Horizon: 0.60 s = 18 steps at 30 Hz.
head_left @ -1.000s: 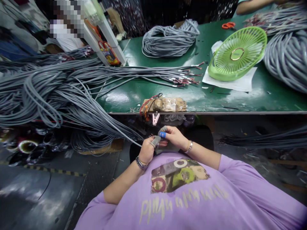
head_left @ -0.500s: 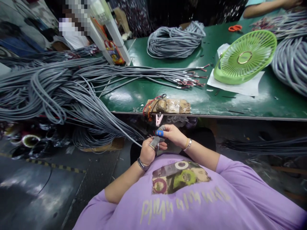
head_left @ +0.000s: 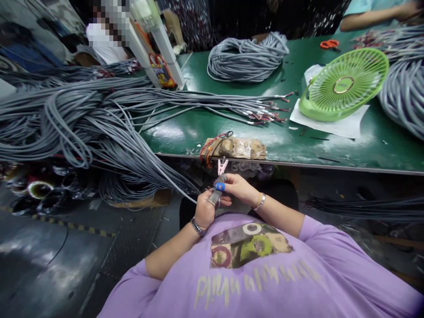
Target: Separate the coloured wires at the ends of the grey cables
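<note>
My left hand (head_left: 206, 209) is closed around a grey cable (head_left: 174, 181) that comes in from the bundle on the left. A grey covering wraps its thumb. Close against it, my right hand (head_left: 241, 191) has its fingers pinched together at the cable's end, where thin dark and reddish wires barely show. Blue tape and a grey covering wrap fingers of the right hand. The exact grip is partly hidden by the fingers. Just beyond the fingertips, a pink clip (head_left: 222, 167) sticks out at the table edge, below a wooden block (head_left: 247, 148) with red and black leads.
The green table (head_left: 185, 132) carries a large heap of grey cables (head_left: 76, 110), a cable coil (head_left: 247, 59), a green fan (head_left: 344, 84) on white paper and orange-handled scissors (head_left: 329, 44). Another coil lies at right. Another person's arm (head_left: 371, 18) is at the far right.
The whole view has shifted slightly, so the table things sit a little farther right. Both hands stay together at the cable end, with only a slight movement of the fingers.
</note>
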### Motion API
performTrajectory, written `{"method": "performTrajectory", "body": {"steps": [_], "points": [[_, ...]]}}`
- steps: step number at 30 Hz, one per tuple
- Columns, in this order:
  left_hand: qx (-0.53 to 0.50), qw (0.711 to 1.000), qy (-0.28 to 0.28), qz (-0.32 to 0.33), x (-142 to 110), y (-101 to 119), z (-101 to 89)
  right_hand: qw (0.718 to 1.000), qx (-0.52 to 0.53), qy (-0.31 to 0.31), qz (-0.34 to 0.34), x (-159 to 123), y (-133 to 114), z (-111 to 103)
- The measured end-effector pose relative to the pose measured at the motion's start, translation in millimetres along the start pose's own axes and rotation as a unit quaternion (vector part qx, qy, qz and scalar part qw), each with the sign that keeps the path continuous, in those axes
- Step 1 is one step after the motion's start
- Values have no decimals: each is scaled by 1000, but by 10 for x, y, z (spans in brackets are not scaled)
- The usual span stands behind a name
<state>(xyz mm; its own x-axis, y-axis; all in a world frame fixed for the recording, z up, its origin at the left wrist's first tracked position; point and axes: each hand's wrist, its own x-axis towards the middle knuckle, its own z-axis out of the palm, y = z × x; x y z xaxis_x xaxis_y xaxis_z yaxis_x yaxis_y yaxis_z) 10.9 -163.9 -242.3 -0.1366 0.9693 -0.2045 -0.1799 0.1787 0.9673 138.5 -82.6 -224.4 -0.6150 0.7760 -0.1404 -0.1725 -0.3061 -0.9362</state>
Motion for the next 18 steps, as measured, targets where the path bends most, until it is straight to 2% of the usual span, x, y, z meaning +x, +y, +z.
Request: {"method": "performTrajectory", "body": {"steps": [4,11,18], "points": [[35,999,4,9,-13,21,-9,1000,17,14,0,8,17,22],[30,998,53,18,-16,121,39,997,26,76,-3,3,68,71],[33,998,57,20,-35,122,32,997,8,79,-3,-16,75,83]]}}
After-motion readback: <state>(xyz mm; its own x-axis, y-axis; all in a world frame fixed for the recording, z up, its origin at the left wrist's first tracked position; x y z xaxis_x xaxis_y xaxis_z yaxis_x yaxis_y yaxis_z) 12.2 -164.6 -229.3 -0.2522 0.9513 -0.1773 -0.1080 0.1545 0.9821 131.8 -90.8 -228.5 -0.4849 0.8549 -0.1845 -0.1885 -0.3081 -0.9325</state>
